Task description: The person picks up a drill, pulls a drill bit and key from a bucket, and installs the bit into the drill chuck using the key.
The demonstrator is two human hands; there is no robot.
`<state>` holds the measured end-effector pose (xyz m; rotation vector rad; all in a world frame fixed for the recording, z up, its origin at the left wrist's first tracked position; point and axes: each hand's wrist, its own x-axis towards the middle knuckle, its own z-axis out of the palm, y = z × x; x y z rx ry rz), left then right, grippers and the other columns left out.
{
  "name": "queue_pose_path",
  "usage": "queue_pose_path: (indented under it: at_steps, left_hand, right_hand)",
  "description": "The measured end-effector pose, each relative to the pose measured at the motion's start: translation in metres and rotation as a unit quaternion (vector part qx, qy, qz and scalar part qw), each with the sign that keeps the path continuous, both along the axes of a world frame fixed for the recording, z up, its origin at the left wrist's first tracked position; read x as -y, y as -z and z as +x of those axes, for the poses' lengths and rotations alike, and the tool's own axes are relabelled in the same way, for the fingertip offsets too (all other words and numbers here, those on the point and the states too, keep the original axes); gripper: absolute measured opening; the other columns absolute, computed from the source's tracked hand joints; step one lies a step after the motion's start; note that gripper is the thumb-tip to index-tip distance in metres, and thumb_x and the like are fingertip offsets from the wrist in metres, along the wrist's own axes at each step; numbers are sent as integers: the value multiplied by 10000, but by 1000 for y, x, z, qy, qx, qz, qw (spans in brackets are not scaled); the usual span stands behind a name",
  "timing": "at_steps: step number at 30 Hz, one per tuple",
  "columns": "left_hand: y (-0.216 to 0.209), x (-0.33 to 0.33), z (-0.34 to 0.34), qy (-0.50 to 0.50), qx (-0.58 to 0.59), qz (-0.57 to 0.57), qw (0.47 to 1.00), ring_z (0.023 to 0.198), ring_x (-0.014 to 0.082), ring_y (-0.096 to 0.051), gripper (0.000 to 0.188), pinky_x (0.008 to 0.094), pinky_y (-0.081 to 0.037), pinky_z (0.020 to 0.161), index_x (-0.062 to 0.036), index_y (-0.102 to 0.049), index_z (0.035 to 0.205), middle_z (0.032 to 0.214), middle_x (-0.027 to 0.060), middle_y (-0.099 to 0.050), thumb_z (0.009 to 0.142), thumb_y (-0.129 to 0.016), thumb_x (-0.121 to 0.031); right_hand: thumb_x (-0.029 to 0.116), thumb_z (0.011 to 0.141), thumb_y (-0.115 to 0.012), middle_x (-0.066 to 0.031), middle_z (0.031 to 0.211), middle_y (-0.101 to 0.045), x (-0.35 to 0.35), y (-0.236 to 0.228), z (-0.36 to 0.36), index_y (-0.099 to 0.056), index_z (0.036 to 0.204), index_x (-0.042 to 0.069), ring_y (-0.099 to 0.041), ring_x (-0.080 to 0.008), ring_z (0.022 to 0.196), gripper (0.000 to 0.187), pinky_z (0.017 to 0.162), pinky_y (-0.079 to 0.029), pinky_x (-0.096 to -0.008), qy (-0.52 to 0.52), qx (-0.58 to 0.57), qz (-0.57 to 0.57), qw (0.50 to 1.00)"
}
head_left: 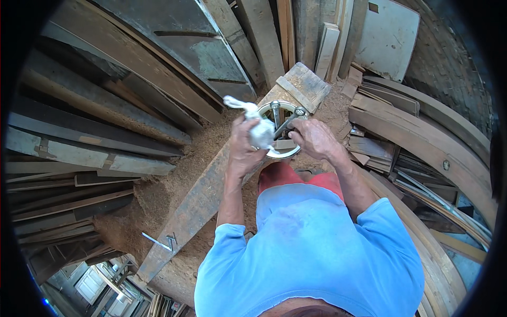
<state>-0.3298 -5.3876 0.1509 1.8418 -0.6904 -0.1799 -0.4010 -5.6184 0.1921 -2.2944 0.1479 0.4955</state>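
My left hand [245, 145] is closed around a crumpled white bundle [262, 133], cloth or thin plastic, with a twisted end sticking up past the fingers. The bundle is held over the left side of a round white-rimmed bucket [285, 155]. Inside the bucket stands a metal tool with a round end [274, 106]. A second round-ended metal tool [286, 124] slants across the opening. My right hand [317, 139] is at the bucket's right side, its fingers curled in against this slanted tool. Its fingertips are partly hidden, as is the bucket's lower content.
A long plank [198, 185] runs under my left arm, with a metal clamp-like piece [170, 243] near its lower end. Beyond the bucket lies a short wooden board [306, 84]. Stacked timber [100, 113] crowds the left, more beams [422, 132] the right. Sawdust [163, 195] covers the ground.
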Motion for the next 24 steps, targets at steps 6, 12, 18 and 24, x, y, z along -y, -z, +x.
queue_pose_path:
  at_steps: [6, 12, 18, 24]
  left_hand:
    - [35, -8, 3, 38, 48, 357, 932, 1526, 461, -158, 641, 566, -55, 1247, -302, -620, 1362, 1658, 283, -143, 770, -851, -217]
    - [51, -28, 2, -65, -16, 261, 963, 1459, 454, -314, 456, 514, -295, 1194, -207, -666, 1257, 1600, 263, -310, 819, -790, -188]
    - [55, -13, -11, -73, -80, 199, 974, 1193, 430, -596, 451, 496, -476, 1014, -88, -533, 1317, 1309, 258, -592, 892, -672, -150]
    - [72, -21, -25, -97, -126, 95, 983, 1103, 450, -634, 423, 503, -496, 944, -60, -484, 1363, 1193, 264, -636, 964, -570, -169]
  right_hand:
    - [257, 920, -587, -227, 832, -696, 5, 9, -12, -675, 1003, 41, -685, -425, 852, 247, 775, -526, -535, -8, 20, -44, 999]
    - [188, 885, -586, -248, 910, -704, -29, 23, -9, -656, 1009, -21, -692, -431, 903, 253, 829, -544, -516, -42, 17, -64, 997]
    - [132, 837, -602, -275, 1007, -687, -85, 76, 30, -650, 998, -61, -674, -419, 1011, 256, 857, -546, -507, -32, 86, -38, 995]
    - [150, 784, -640, -234, 943, -714, -98, 110, 64, -708, 954, -36, -692, -423, 906, 260, 794, -568, -433, -99, 39, -169, 980]
